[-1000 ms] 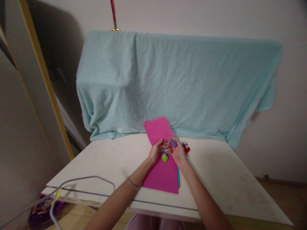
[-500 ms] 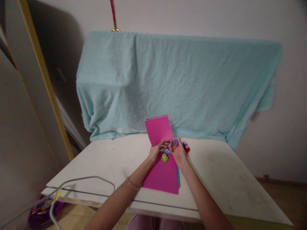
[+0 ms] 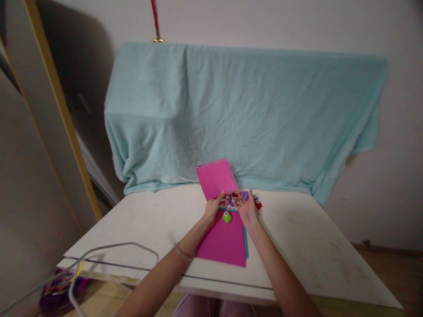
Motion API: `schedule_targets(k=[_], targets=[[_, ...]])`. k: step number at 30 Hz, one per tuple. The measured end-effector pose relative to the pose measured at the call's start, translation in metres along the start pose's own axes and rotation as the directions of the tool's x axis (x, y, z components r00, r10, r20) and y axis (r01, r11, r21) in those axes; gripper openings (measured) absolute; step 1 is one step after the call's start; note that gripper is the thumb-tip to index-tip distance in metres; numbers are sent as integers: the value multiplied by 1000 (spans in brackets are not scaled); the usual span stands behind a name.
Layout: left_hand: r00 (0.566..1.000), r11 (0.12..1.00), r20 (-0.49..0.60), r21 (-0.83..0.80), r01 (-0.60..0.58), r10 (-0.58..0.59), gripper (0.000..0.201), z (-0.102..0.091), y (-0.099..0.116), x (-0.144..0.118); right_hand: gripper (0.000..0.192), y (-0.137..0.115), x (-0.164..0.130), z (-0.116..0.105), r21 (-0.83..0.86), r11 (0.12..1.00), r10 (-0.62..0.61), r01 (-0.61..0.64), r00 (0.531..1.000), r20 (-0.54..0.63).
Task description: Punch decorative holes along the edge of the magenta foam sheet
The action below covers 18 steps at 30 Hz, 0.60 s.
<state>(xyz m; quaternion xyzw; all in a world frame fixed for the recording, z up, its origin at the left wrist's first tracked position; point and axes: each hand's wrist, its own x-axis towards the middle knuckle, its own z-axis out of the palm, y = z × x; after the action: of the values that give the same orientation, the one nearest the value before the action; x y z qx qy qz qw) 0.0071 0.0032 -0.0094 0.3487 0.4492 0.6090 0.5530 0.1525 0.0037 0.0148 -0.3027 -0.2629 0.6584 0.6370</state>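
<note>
In the head view, our hands meet over the middle of the table [image 3: 297,246], toward its far edge. Our right hand [image 3: 247,209] curls partly closed, a small purple piece [image 3: 244,195] held between thumb and fingers; the piece is too small for us to make out a long axis. Our left hand [image 3: 214,207] faces it, fingers half bent, by the lower edge of a pink perforated card [image 3: 217,178]; we cannot tell whether it grips the card. Small mixed pieces [image 3: 232,202] lie between our fingers. The green one-eyed figure [image 3: 226,217] rests on the magenta sheet [image 3: 220,244], toward the table's near edge from our fingers and nearer our left hand. Just beyond our right hand, toward the table's right edge, sits a red figure [image 3: 258,204].
</note>
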Motion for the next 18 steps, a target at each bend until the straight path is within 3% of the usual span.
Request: schedule_targets(k=[8, 18], targets=[[999, 998, -14, -49, 50, -50, 38, 2, 2, -3, 35, -4, -8, 5, 94, 995, 27, -36, 995, 101], [994, 991, -35, -93, 97, -101, 36, 4, 4, -7, 26, -5, -8, 7, 220, 972, 68, -81, 995, 69]])
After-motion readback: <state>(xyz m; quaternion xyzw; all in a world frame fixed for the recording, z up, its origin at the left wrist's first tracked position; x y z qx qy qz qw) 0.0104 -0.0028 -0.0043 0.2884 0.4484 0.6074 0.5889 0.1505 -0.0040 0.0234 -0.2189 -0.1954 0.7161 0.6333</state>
